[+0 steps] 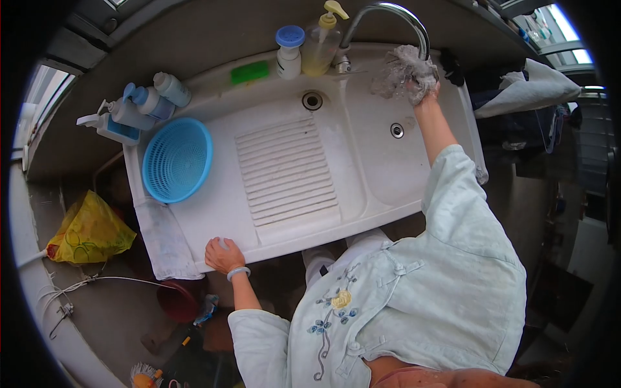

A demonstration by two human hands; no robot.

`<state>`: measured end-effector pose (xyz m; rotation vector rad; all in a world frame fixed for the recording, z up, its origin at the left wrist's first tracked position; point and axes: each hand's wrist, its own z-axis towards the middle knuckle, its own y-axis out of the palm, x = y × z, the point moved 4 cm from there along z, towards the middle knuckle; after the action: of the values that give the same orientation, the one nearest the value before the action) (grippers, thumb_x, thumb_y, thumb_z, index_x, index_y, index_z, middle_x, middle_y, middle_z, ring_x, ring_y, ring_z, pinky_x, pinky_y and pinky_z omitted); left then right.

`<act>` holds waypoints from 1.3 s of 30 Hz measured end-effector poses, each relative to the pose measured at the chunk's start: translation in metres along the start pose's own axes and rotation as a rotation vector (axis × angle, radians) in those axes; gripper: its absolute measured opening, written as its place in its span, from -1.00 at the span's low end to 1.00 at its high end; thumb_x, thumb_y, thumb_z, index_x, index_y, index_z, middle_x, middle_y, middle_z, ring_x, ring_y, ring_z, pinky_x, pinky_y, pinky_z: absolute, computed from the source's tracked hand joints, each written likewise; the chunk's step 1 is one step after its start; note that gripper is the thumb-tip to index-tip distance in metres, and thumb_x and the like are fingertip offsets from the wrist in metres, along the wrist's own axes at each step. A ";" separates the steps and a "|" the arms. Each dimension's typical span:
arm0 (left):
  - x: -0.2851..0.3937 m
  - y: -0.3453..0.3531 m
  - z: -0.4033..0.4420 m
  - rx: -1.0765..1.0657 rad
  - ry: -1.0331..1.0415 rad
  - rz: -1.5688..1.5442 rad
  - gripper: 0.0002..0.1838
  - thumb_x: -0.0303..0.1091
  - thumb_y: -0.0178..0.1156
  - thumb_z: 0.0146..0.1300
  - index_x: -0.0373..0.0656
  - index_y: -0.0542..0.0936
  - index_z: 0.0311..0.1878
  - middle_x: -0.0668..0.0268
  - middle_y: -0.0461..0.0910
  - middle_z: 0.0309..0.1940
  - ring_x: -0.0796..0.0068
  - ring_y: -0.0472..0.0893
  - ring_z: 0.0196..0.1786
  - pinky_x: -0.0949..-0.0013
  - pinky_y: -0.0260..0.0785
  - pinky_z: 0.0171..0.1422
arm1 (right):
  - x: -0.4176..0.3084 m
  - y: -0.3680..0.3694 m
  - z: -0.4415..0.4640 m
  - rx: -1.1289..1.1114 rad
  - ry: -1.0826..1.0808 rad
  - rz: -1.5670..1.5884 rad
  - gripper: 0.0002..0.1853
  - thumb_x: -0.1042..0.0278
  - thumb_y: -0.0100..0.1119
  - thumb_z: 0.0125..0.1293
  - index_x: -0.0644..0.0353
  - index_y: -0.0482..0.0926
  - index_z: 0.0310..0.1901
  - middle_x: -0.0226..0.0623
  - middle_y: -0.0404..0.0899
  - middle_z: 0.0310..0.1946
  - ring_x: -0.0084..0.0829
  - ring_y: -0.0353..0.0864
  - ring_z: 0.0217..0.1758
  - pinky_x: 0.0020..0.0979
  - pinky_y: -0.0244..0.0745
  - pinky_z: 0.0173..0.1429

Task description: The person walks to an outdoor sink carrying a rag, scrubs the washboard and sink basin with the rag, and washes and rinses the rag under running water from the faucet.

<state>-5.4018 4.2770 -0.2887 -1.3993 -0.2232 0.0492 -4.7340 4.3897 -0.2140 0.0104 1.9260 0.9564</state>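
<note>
R fingers (431,89): closed round the grey wad (402,70), thin, crumpled, see-through; material unclear. Fingertips mostly hidden in it.
Wad: in my R fingers, at far R, right by the tap (423,40) mouth, above the R basin (388,165); part of it hangs out to the L. Can't tell if water's running.
L fingers (217,251): bent, resting on the near edge of the white sink unit (223,223), L of centre; nothing seen in them, grip firmness can't tell. Pale bangle (239,273) on that wrist.
R basin: metal drain (396,130) in its floor, nearer me than the wad.
Washboard (288,171): ridged, mid unit, L of R basin; round drain hole (312,100) just beyond its far edge.
Basket (176,160): blue, round, w/ holes, on L side of unit.
Far L bottles (153,103): group of four approx., beyond basket, some w/ pump tops.
Far ledge: green block (250,72), then white jar w/ blue top (289,61), then clear bottle w/ yellow pump (318,50), L to R, up to the tap base.
Near L corner: pale cloth (169,239) draped over edge.
Off unit, L: yellow bag (90,229); red bucket (178,301) lower, nearer me.
</note>
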 end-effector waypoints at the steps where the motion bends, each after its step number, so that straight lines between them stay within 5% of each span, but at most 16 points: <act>1: 0.000 0.000 0.000 0.002 0.001 0.000 -0.76 -0.29 0.21 0.05 -0.13 0.56 -0.20 0.22 0.55 -0.11 0.18 0.47 0.03 0.11 0.20 0.19 | 0.002 0.000 0.003 0.032 -0.020 -0.013 -0.59 0.12 -0.22 0.34 0.12 0.52 0.03 -0.26 0.57 0.02 -0.21 0.49 0.13 -0.10 0.41 0.20; 5: 0.001 -0.002 0.001 0.017 0.009 -0.019 -0.77 -0.29 0.21 0.04 -0.14 0.56 -0.21 0.21 0.55 -0.11 0.17 0.48 0.03 0.10 0.21 0.18 | -0.003 -0.003 0.013 0.124 -0.009 -0.242 -0.57 0.12 -0.32 0.37 0.09 0.51 0.05 -0.25 0.56 0.03 -0.19 0.49 0.13 -0.02 0.35 0.21; 7: 0.001 -0.002 0.001 0.021 0.006 -0.018 -0.77 -0.29 0.21 0.04 -0.14 0.56 -0.22 0.20 0.55 -0.11 0.17 0.48 0.03 0.10 0.21 0.18 | -0.006 -0.008 0.015 0.314 0.018 -0.001 -0.57 0.16 -0.36 0.37 0.06 0.52 0.05 -0.26 0.56 0.04 -0.19 0.48 0.14 0.04 0.31 0.22; 11: 0.000 -0.001 0.000 0.016 0.010 -0.012 -0.76 -0.29 0.21 0.04 -0.14 0.57 -0.21 0.20 0.55 -0.10 0.17 0.48 0.03 0.10 0.21 0.18 | -0.016 -0.013 0.025 0.207 0.013 -0.012 -0.56 0.19 -0.39 0.37 0.07 0.50 0.07 -0.25 0.55 0.05 -0.14 0.46 0.17 0.06 0.27 0.27; 16: 0.002 -0.001 0.001 0.004 0.009 0.016 -0.75 -0.28 0.21 0.04 -0.13 0.57 -0.20 0.20 0.55 -0.10 0.18 0.48 0.03 0.09 0.21 0.18 | -0.017 -0.013 0.057 0.317 -0.067 0.339 -0.58 0.36 -0.36 0.35 0.34 0.44 0.08 -0.02 0.47 0.12 -0.06 0.43 0.23 0.03 0.31 0.33; 21: -0.001 0.001 0.001 -0.004 0.007 0.012 -0.75 -0.27 0.20 0.05 -0.14 0.57 -0.20 0.19 0.55 -0.10 0.18 0.48 0.03 0.09 0.21 0.18 | -0.027 -0.012 0.044 0.379 -0.062 0.381 -0.61 0.41 -0.36 0.35 0.36 0.43 0.05 -0.02 0.47 0.11 -0.09 0.47 0.17 -0.02 0.36 0.30; 24: -0.001 0.001 0.000 0.007 0.006 0.004 -0.75 -0.27 0.20 0.05 -0.13 0.57 -0.20 0.20 0.55 -0.10 0.18 0.48 0.04 0.09 0.21 0.18 | -0.039 -0.042 0.058 0.401 -0.015 0.407 -0.64 0.38 -0.35 0.34 0.33 0.50 -0.09 -0.10 0.56 -0.06 -0.19 0.55 0.00 -0.10 0.46 0.16; 26: -0.002 0.002 0.000 0.007 0.012 -0.006 -0.75 -0.27 0.20 0.05 -0.12 0.56 -0.20 0.22 0.55 -0.11 0.18 0.48 0.04 0.09 0.21 0.19 | -0.042 -0.043 0.052 0.208 0.182 0.792 -0.60 0.39 -0.36 0.32 0.24 0.52 -0.03 -0.14 0.57 0.00 -0.14 0.54 0.08 0.05 0.36 0.27; 27: -0.002 0.001 0.000 0.006 0.011 -0.006 -0.75 -0.27 0.20 0.05 -0.12 0.56 -0.20 0.22 0.55 -0.11 0.18 0.48 0.04 0.09 0.21 0.19 | -0.041 -0.034 0.030 -0.213 0.340 1.033 -0.61 0.35 -0.35 0.33 0.21 0.54 -0.07 -0.16 0.58 -0.03 -0.18 0.55 0.06 0.03 0.37 0.26; 31: 0.002 -0.001 0.001 -0.009 0.004 0.019 -0.75 -0.27 0.20 0.05 -0.11 0.56 -0.19 0.22 0.55 -0.11 0.19 0.47 0.04 0.10 0.20 0.19 | -0.040 -0.001 0.012 -0.188 0.382 1.057 -0.62 0.33 -0.35 0.33 0.20 0.55 -0.09 -0.16 0.59 -0.06 -0.19 0.55 0.04 0.03 0.36 0.26; 33: 0.002 0.000 0.001 -0.017 0.000 0.027 -0.75 -0.27 0.20 0.05 -0.11 0.55 -0.19 0.23 0.55 -0.11 0.19 0.47 0.04 0.10 0.20 0.19 | -0.028 -0.019 0.047 0.029 0.358 0.979 -0.61 0.33 -0.34 0.32 0.19 0.55 -0.08 -0.16 0.59 -0.06 -0.17 0.54 0.05 0.04 0.34 0.27; 36: 0.000 0.001 0.001 0.002 0.009 0.027 -0.76 -0.27 0.21 0.05 -0.10 0.55 -0.20 0.23 0.55 -0.11 0.19 0.47 0.03 0.10 0.21 0.18 | -0.029 0.006 0.004 -0.141 0.364 0.971 -0.61 0.28 -0.32 0.31 0.18 0.56 -0.09 -0.16 0.59 -0.06 -0.19 0.53 0.06 0.04 0.34 0.27; 37: 0.000 0.001 0.001 0.002 0.010 0.028 -0.76 -0.26 0.21 0.05 -0.10 0.55 -0.20 0.23 0.55 -0.11 0.19 0.48 0.03 0.11 0.21 0.18 | -0.031 0.008 0.003 0.128 0.189 0.693 -0.62 0.23 -0.30 0.29 0.16 0.56 -0.12 -0.19 0.58 -0.10 -0.20 0.53 0.02 0.03 0.36 0.24; 39: 0.000 0.001 0.001 0.001 0.010 0.029 -0.76 -0.26 0.21 0.05 -0.10 0.55 -0.20 0.23 0.54 -0.11 0.20 0.48 0.03 0.11 0.21 0.18 | -0.026 -0.019 0.018 0.018 0.240 0.721 -0.62 0.22 -0.30 0.28 0.17 0.55 -0.14 -0.20 0.58 -0.14 -0.19 0.53 0.00 0.03 0.36 0.23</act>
<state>-5.4021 4.2777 -0.2897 -1.4015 -0.1949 0.0661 -4.6994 4.3775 -0.2108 0.6651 2.1932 1.4562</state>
